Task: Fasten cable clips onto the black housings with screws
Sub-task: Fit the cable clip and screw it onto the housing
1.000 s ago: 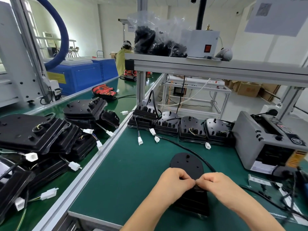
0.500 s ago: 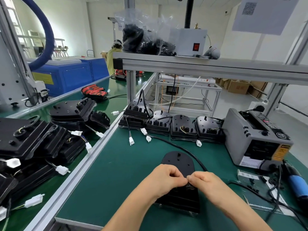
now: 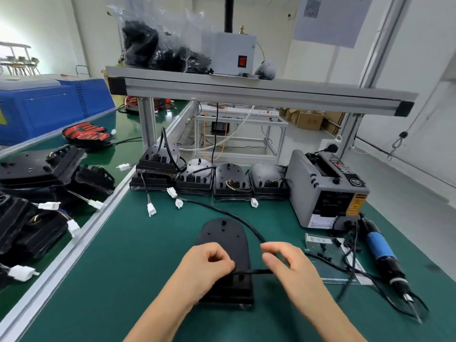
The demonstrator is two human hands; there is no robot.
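A grey machine (image 3: 325,188) stands at the right on the green table mat (image 3: 123,255), below one end of a metal shelf (image 3: 246,90). On the shelf lie a clear plastic bag (image 3: 160,48) full of dark pieces and, just beside it, a grey box (image 3: 229,53) with a red switch. A blue cabinet (image 3: 49,107) stands at the far left. Cardboard boxes (image 3: 311,119) are on the floor behind.

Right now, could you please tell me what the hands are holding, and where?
Both hold the black cable: the left hand pinches it over the black housing; the right hand has its grip on the bend alongside.
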